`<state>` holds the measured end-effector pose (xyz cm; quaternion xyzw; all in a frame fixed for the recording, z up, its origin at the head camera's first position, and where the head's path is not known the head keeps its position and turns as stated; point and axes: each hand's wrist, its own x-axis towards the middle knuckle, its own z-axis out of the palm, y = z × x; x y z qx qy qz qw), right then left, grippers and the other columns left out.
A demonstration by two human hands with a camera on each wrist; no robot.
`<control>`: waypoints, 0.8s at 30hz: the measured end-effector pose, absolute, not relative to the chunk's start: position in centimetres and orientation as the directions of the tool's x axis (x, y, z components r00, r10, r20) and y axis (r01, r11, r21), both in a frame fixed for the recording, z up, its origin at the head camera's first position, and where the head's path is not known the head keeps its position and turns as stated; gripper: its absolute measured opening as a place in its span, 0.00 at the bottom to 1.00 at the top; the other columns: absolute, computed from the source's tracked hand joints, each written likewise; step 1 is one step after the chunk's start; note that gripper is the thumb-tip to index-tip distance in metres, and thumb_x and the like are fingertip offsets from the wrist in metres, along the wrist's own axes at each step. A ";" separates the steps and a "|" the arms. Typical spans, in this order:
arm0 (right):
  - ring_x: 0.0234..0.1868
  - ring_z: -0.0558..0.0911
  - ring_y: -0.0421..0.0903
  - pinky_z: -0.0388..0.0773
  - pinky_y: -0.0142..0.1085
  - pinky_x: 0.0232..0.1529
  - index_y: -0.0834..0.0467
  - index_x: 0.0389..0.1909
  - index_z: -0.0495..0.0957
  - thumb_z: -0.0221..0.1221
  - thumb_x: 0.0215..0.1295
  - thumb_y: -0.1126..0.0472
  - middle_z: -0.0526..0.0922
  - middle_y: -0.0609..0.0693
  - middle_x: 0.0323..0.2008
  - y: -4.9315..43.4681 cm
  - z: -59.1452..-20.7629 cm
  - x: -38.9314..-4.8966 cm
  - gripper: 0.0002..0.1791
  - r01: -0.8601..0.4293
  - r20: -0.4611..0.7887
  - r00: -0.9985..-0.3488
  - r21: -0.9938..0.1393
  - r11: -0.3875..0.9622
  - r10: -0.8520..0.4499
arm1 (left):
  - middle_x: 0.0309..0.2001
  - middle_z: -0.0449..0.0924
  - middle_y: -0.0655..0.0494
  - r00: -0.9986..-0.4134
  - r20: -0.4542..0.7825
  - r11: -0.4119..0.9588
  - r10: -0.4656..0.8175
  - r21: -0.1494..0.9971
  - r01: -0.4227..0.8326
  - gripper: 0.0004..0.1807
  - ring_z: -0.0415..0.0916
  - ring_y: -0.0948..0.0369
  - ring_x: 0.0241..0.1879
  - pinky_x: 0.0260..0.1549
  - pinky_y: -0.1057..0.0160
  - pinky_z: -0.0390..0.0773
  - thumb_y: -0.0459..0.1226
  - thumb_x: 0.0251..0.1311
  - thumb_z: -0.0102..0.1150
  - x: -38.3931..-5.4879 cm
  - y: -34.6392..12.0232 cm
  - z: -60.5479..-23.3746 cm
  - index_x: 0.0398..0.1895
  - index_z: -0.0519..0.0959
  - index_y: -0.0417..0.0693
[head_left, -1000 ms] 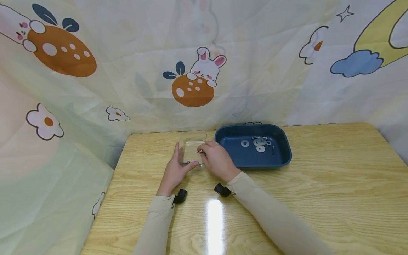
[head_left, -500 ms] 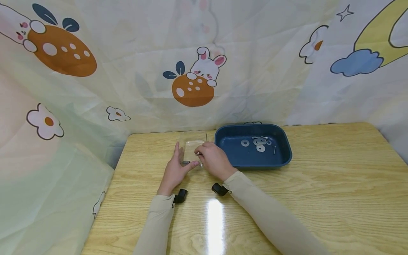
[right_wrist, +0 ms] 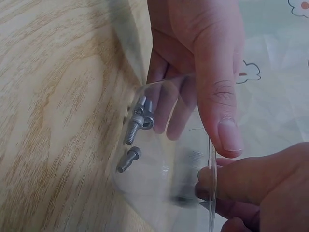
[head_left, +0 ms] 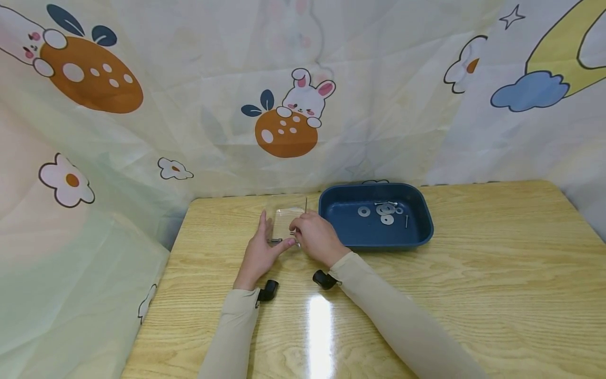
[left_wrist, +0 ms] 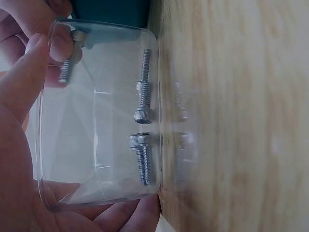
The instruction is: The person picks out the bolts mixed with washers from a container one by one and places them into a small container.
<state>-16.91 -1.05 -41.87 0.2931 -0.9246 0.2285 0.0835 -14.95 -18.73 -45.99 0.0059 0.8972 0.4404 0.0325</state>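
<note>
A clear plastic box stands on the wooden table. My left hand grips it, thumb over the near rim and the other fingers along the outside. Inside, my right hand pinches a metal socket-head bolt; whether a second one is in that pinch I cannot tell. Several similar bolts lie on the box floor, and in the right wrist view a loose bolt rests apart from a small cluster. My right fingertips are partly hidden behind the box wall.
To the right of the box is a dark blue tray with several flat washers and a few screws in it. A printed cloth hangs behind the table. Black wrist cameras sit at both cuffs.
My right hand has shifted slightly left and toward me over the box, and the bolt between its fingers has changed angle. My left hand has stayed in place on the box.
</note>
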 end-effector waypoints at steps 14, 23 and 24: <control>0.38 0.76 0.44 0.74 0.35 0.40 0.57 0.35 0.84 0.60 0.56 0.67 0.81 0.47 0.33 -0.2 -41.6 -16.7 0.08 -0.608 0.360 -0.791 -0.385 0.694 -0.494 | 0.70 0.53 0.47 -0.999 -0.037 0.636 0.035 0.772 -0.007 0.63 0.58 0.53 0.65 0.61 0.51 0.61 0.68 0.41 0.59 -14.9 -18.7 -45.9 0.72 0.30 0.63; 0.39 0.74 0.44 0.74 0.35 0.39 0.56 0.38 0.83 0.61 0.58 0.64 0.80 0.48 0.37 1.4 -40.6 -16.3 0.07 -0.577 0.363 -0.813 -0.402 0.711 -0.455 | 0.70 0.53 0.48 -0.999 -0.048 0.627 0.024 0.779 -0.022 0.61 0.59 0.52 0.65 0.60 0.50 0.62 0.63 0.45 0.62 -14.8 -18.7 -45.8 0.72 0.30 0.65; 0.38 0.73 0.44 0.74 0.35 0.39 0.56 0.38 0.83 0.61 0.58 0.64 0.80 0.48 0.37 1.6 -40.6 -16.3 0.07 -0.576 0.365 -0.814 -0.402 0.712 -0.452 | 0.70 0.53 0.48 -0.998 -0.049 0.627 0.024 0.779 -0.023 0.61 0.58 0.53 0.65 0.61 0.50 0.61 0.63 0.45 0.62 -14.8 -18.7 -45.8 0.72 0.29 0.66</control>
